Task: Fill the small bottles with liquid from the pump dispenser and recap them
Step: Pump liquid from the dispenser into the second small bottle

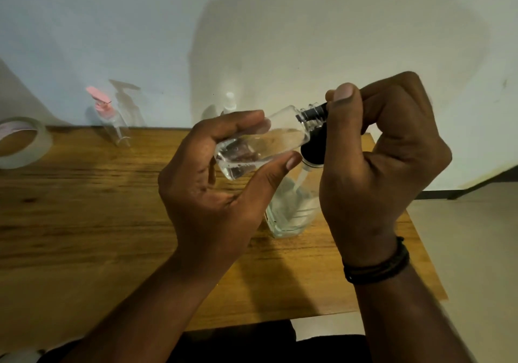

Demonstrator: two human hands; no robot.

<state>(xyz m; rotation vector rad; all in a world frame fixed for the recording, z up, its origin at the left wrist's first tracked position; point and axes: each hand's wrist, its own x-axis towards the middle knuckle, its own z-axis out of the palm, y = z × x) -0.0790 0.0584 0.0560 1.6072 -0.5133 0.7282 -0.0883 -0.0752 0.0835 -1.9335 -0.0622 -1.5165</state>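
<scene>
— Where is the small bottle [260,144] found?
— It is held tilted above the table [84,208], its mouth set over the black nozzle [315,113] of the pump dispenser [291,208].
— How is it gripped?
— It is pinched between thumb and curled fingers of the left hand [213,177].
— And the right hand [375,166]?
— It is raised, its fingers curled round the pump head, the thumb pressed on top.

Left hand [213,172] grips a small clear bottle [260,144], tilted, neck up-right, some liquid inside. Right hand [375,149] holds the black pump nozzle [315,112] at the bottle's mouth. Dispenser body [291,211] stands on the desk [84,208] beneath. Pink-topped bottle [108,119] and tape roll [22,141] far left.
</scene>
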